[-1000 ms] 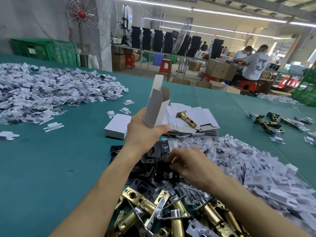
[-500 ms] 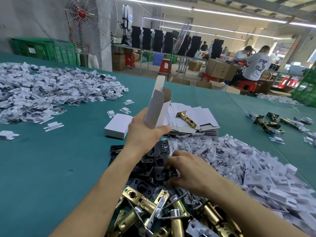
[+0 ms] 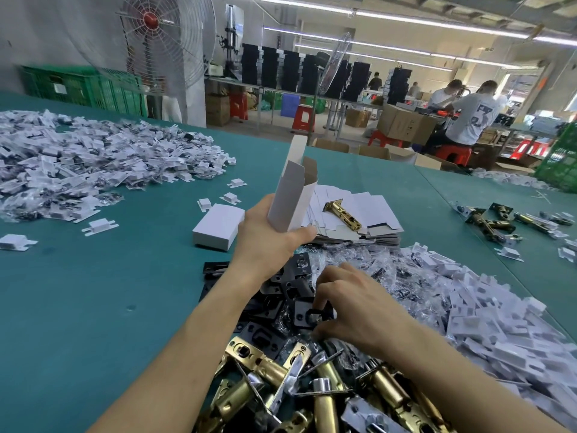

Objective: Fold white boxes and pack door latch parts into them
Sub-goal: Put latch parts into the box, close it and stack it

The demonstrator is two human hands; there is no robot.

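Here we note the teal table (image 3: 93,307), its near edge heaped with brass latches (image 3: 270,368). Over the table's middle our left hand (image 3: 268,242) grips an upright, open-topped white box (image 3: 292,195) in curled fingers; toward the table's near edge our right hand (image 3: 352,304) pinches a black plate (image 3: 304,314) between curled fingers.

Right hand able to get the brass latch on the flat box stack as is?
Probably not yet: the right hand pinches a black plate. The way to the brass latch looks free, right of the left hand and its box.
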